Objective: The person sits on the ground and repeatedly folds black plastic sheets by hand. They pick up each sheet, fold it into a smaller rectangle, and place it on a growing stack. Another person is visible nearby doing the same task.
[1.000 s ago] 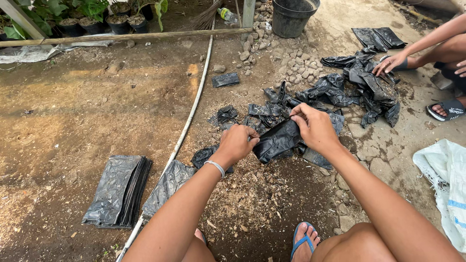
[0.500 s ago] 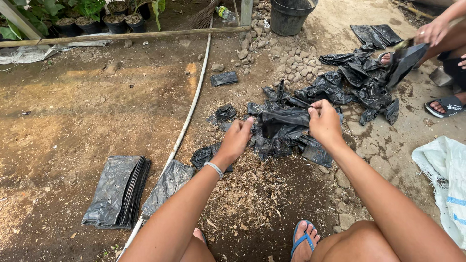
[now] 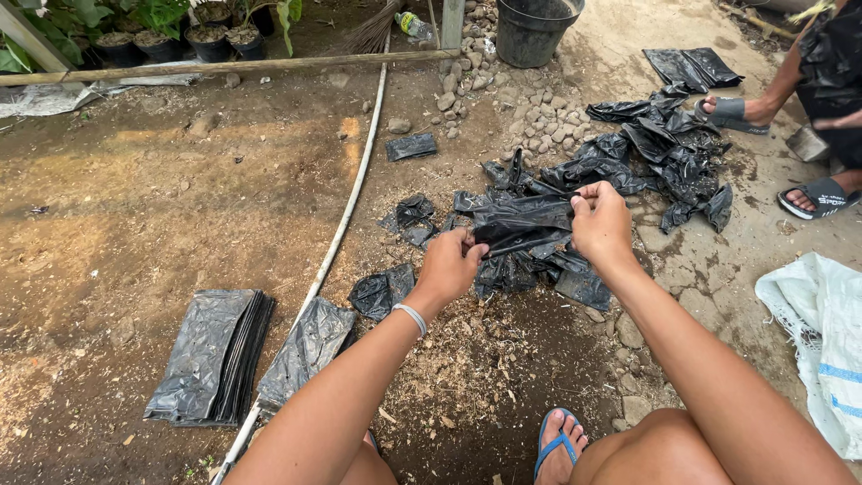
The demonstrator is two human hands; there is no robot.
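While stretched flat, black bag [image 3: 525, 224] spans left hand [image 3: 449, 268], right hand [image 3: 600, 224]

Single view, head-mounted, so no overlap with any second camera. It looks steeply down and forward from above the person's own lap: knees and a blue sandal [image 3: 557, 445] sit at the bottom edge, both forearms run up from there to the left hand [image 3: 446, 268] and right hand [image 3: 600, 224] near frame centre. Close range on the hands, wide enough to take in dirt ground out to a black bucket [image 3: 532, 31] and potted plants [image 3: 171, 31] along the top edge. Another person's sandalled feet [image 3: 777, 148] enter at upper right.
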